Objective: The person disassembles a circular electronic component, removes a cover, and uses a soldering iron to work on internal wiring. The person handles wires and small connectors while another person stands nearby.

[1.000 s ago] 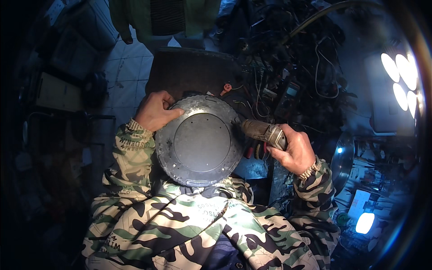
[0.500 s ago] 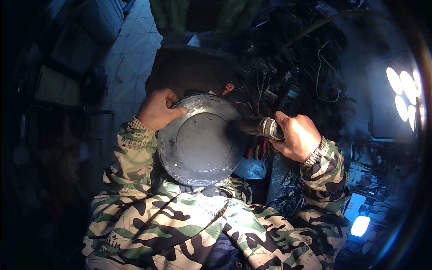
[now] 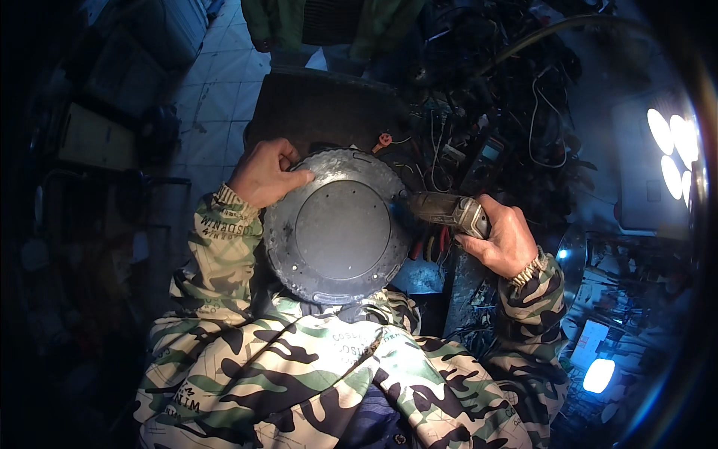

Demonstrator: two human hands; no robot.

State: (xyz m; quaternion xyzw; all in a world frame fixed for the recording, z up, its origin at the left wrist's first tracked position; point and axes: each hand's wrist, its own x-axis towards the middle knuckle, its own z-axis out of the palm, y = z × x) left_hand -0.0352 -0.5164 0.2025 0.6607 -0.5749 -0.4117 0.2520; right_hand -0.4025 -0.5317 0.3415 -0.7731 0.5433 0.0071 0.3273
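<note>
A round dark grey disc-shaped cover (image 3: pixel 344 232) with a worn, notched rim lies over my lap, its flat face up. My left hand (image 3: pixel 268 176) grips its upper left edge, the thumb on top of the rim and the other fingers curled by the edge. My right hand (image 3: pixel 505 241) is wrapped round a dark, worn handheld power tool (image 3: pixel 447 211), held at the disc's right side. The tool's narrow front end points left toward the rim. Shadow hides whether its tip touches the disc.
A dark bench top (image 3: pixel 321 112) lies beyond the disc, with an orange clip-like piece (image 3: pixel 384 141) at its right. Right of that are tangled wires, a multimeter (image 3: pixel 490 154) and red-handled pliers (image 3: pixel 443 241). A person (image 3: pixel 336 26) is on the far side. A lit lamp (image 3: pixel 598 376) glows lower right.
My right hand has drawn the power tool a little to the right, and its body is tilted differently. My left hand keeps its hold on the disc's rim.
</note>
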